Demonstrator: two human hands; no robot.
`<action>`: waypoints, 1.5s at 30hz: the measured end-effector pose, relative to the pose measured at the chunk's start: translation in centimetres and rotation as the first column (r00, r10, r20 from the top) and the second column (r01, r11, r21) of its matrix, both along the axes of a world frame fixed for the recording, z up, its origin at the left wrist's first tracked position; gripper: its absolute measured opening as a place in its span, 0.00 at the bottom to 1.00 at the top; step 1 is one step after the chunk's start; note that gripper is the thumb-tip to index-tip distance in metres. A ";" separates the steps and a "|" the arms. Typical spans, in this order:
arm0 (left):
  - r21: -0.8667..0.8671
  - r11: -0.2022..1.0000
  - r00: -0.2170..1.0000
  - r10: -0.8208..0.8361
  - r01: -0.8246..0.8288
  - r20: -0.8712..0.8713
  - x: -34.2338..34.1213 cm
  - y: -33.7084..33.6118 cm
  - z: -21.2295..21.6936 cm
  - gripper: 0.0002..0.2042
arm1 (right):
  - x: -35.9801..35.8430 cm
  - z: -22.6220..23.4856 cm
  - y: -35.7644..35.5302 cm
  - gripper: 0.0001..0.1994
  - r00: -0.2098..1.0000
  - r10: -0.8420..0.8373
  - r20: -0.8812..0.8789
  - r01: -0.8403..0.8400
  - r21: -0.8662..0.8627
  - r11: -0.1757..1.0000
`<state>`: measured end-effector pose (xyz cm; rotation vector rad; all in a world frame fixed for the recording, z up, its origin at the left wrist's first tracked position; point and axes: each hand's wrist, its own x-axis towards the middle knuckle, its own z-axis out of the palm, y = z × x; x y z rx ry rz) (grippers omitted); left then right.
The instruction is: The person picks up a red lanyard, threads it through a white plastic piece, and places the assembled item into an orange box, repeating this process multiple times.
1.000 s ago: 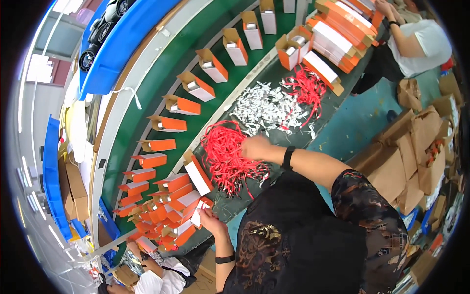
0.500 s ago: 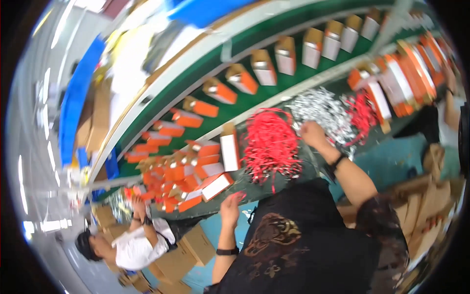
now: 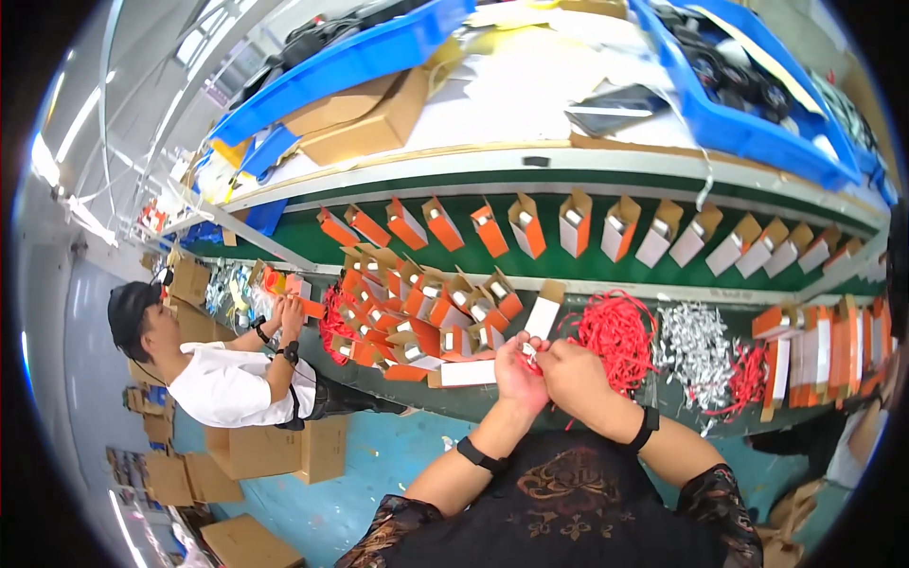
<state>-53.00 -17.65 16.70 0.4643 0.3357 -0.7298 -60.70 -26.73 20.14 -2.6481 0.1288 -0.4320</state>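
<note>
My left hand (image 3: 520,377), palm turned up and fingers curled, holds a small red cord (image 3: 533,364) with a silvery bit (image 3: 528,350) at the fingertips. My right hand (image 3: 579,381) meets it from the right, its fingers pinched together; what they grip is hidden. Just beyond the right hand lies a pile of loose red cords (image 3: 615,331). To its right is a heap of small shiny silver pieces (image 3: 694,346), with a smaller bunch of red cords (image 3: 748,375) beside it.
Many open orange-and-white boxes (image 3: 417,303) crowd the bench at the left. More stand in a row on a green conveyor belt (image 3: 559,265); others are stacked at the right (image 3: 828,355). Blue trays (image 3: 748,104) sit on the shelf above. A co-worker (image 3: 227,369) works at the left.
My right hand has left the silver heap and come to my left hand. My left hand, holding the red cord, has risen over the bench edge. The view has levelled out.
</note>
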 end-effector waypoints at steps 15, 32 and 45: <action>0.161 0.831 0.837 0.491 -0.533 0.240 38.8 1.6 4.0 0.15 | 0.7 -4.0 -2.7 0.11 0.989 0.051 -0.135 -0.027 0.175 0.984; 0.142 0.898 0.865 0.343 -0.416 0.366 50.6 -2.1 -12.6 0.27 | -0.6 -5.1 -7.7 0.11 0.882 -0.285 -0.374 0.335 0.076 0.939; 0.705 0.641 0.882 -0.090 -0.303 0.462 51.4 2.0 -7.7 0.13 | -10.3 -7.2 -8.3 0.11 0.825 -0.440 -0.354 0.499 0.093 0.861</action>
